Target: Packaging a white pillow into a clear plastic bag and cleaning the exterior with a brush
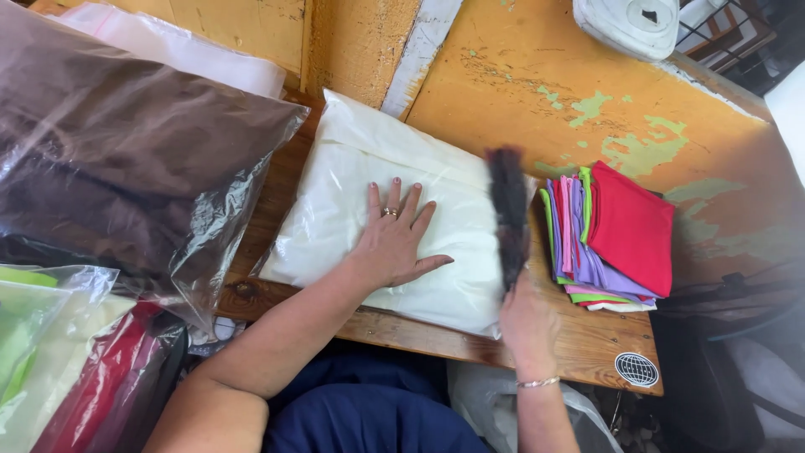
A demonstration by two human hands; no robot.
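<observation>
On the white bag [369, 168], a blurred dark brush [508, 214] hides its edge.

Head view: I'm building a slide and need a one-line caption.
Left hand flat on a bagged white fabric bundle; right hand holds a blurred dark brush.

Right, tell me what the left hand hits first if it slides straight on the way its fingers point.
The left hand lies flat on the white plastic-wrapped bundle, fingers pointing away from the person. Going straight on, it would probably cross the bundle's far edge and meet the yellow painted surface behind it.
</observation>
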